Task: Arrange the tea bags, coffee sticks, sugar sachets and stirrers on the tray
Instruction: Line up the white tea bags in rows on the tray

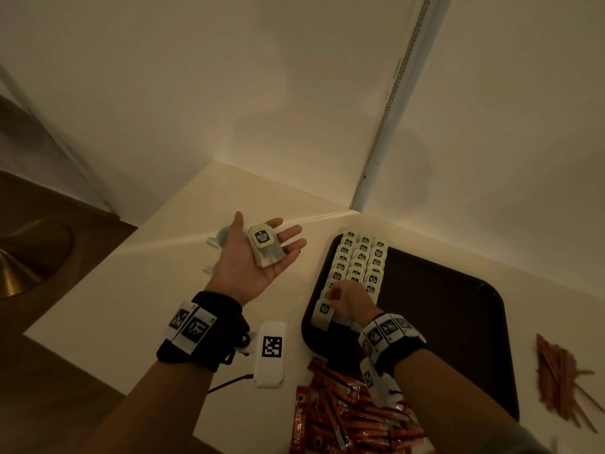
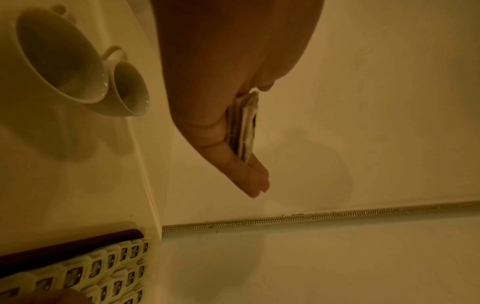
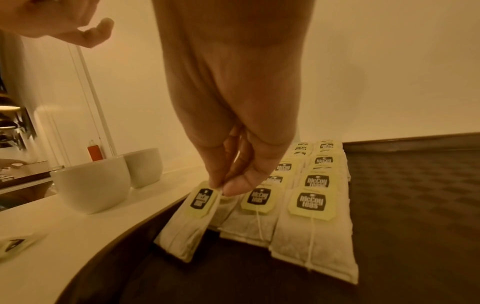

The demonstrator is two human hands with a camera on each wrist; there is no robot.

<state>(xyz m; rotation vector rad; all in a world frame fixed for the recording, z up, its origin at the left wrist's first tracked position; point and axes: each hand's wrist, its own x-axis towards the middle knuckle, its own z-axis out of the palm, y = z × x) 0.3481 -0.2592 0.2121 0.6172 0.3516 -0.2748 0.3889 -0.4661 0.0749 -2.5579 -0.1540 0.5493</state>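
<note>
The tea bag [image 3: 193,214] I pinch by its tag in my right hand [image 1: 348,301] hangs over the dark tray [image 1: 458,309] at its 9 o'clock edge, just beside the rows of tea bags [image 1: 360,262] already laid along that side. My left hand [image 1: 258,257] lies palm up with straight fingers at 10 o'clock from the tray, carrying a small stack of tea bags [image 1: 265,245]. On the pale surface [image 1: 137,290], coffee sticks [image 1: 353,417] are heaped at the tray's 6 o'clock, stirrers [image 1: 563,378] lie at its 3 o'clock, a white tagged block [image 1: 271,353] sits at 8 o'clock, and two white cups [image 3: 109,176] stand close by at 9 o'clock.
</note>
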